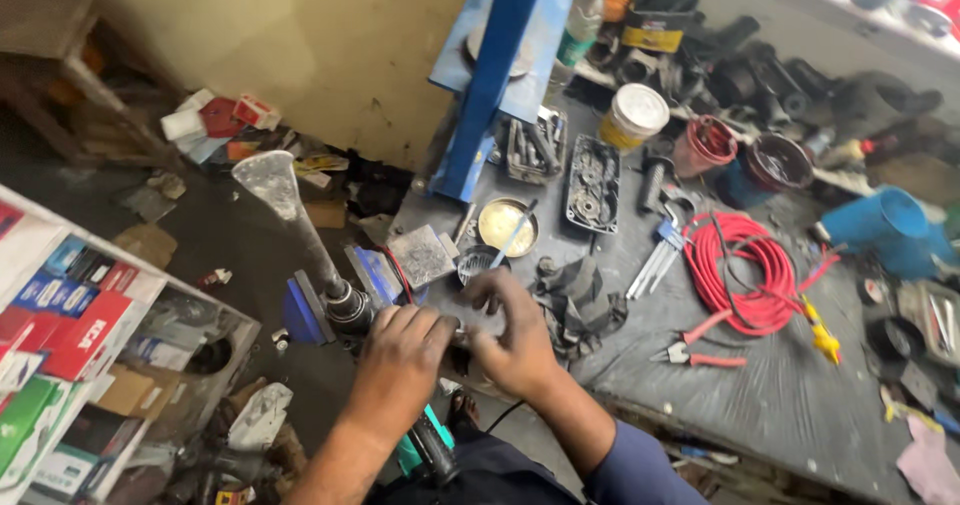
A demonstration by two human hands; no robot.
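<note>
Both the left hand [400,350] and the right hand [515,335] are closed over a small part — hidden from view — beside the vise [335,305]; a steady, braced grip is best kept.

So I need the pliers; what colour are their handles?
Red, on the pliers in the head view.

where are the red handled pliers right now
In the head view the red-handled pliers lie flat on the grey workbench, right of the right hand and just below the coil of red cable.
</note>
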